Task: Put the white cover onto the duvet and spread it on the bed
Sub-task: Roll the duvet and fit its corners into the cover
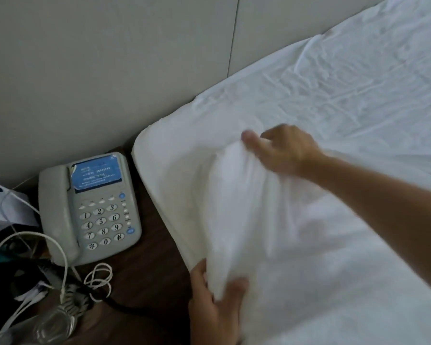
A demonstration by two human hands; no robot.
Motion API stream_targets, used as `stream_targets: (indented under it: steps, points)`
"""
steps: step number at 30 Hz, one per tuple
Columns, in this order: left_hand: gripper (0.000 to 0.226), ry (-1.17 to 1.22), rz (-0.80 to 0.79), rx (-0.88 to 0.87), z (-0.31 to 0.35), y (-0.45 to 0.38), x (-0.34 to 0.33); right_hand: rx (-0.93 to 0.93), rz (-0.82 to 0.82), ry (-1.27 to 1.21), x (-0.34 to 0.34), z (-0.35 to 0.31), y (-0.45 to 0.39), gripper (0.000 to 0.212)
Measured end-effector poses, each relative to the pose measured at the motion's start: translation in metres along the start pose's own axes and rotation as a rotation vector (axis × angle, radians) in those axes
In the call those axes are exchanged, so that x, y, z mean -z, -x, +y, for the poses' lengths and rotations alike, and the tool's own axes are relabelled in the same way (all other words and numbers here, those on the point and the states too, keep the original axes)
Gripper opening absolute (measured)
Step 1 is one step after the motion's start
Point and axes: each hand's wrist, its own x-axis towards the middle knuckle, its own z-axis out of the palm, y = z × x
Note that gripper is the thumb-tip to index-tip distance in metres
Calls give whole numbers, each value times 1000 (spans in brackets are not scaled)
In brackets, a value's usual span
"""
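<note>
The left hand sits at the near edge of the bed, thumb and fingers closed around the lower end of a raised ridge of white cover, pinching the cloth where it gathers into a fold. The right hand reaches across from the right, its forearm stretched over the bedding; it is blurred, but the thumb and fingers look bent over the upper end of the same ridge, apparently gripping the fabric there, though the blur keeps the exact hold uncertain. Held at two ends like this, the fold seems to be lifted clear so that the corner of the duvet inside can be seated or the cloth pulled straight toward the head of the bed. The cover lies bunched near the bed's corner, and the rest of the white bedding spreads wrinkled across the mattress to the padded headboard. It cannot be told where cover ends and sheet begins farther off. Just beside the bed, a dark wooden bench carries a grey telephone, with a loose white cable coiled in front of it and further clutter at the left edge.
</note>
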Motion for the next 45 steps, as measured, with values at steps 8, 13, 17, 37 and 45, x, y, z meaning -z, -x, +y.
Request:
stream_targets:
  steps: [8,13,17,37,45]
  points:
    - [16,-211,-27,-28,-21,-10,-5,-73,-442,-160,-4,-9,-75,78]
    - [25,-514,-99,-214,20,-40,13,114,-424,185,20,-11,-16,97]
    - [95,-529,-122,-726,81,-60,11,237,168,213,-10,0,51,99]
    - [18,-980,-284,-1733,89,-93,51,434,171,342,0,-5,48,89]
    - [32,-674,-172,-809,57,-97,49,499,130,179,-28,-2,35,37]
